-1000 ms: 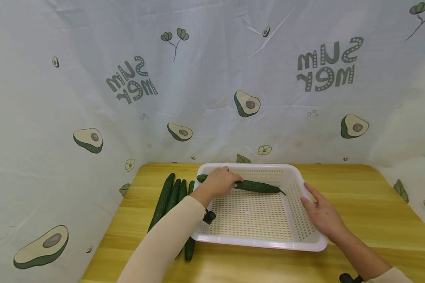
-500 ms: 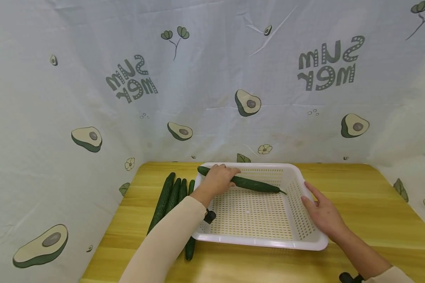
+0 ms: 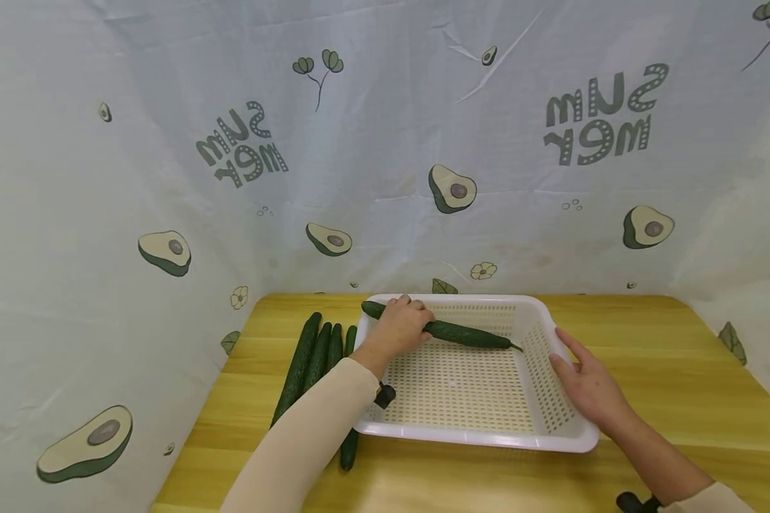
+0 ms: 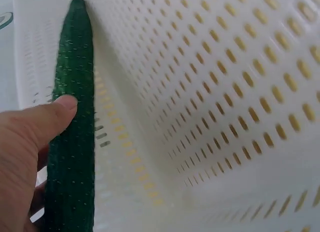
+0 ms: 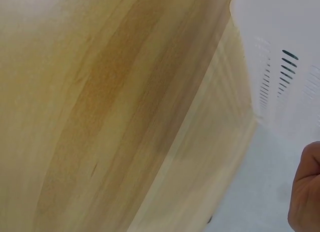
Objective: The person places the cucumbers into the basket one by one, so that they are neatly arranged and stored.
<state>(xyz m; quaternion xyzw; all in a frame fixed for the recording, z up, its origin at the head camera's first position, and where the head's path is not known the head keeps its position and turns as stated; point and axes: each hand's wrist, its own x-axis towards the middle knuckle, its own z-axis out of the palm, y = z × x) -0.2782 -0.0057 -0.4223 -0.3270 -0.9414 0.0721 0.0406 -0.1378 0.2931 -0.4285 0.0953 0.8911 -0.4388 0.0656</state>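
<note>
A long dark green cucumber (image 3: 465,334) with a thin stem lies slanting along the far side inside the white perforated plastic basket (image 3: 462,438). My left hand (image 3: 399,329) grips its left part. In the left wrist view, the thumb of the left hand (image 4: 30,137) presses the near side of the cucumber (image 4: 72,142), and the other fingers go behind it, mostly hidden. My right hand (image 3: 587,385) holds the basket's right rim, thumb and fingers at its edge. Only part of the right hand (image 5: 306,192) shows in the right wrist view, beside the basket wall (image 5: 275,22).
Several more cucumbers (image 3: 300,363) lie side by side on the wooden table (image 3: 648,342), left of the basket and partly behind my left sleeve. One cucumber's end (image 3: 349,450) shows near the basket's front left corner. A printed cloth (image 3: 385,178) hangs behind and beside the table.
The cucumber's left end has risen a little toward the basket's far left corner, my left hand shifting with it. My right hand stays on the rim.
</note>
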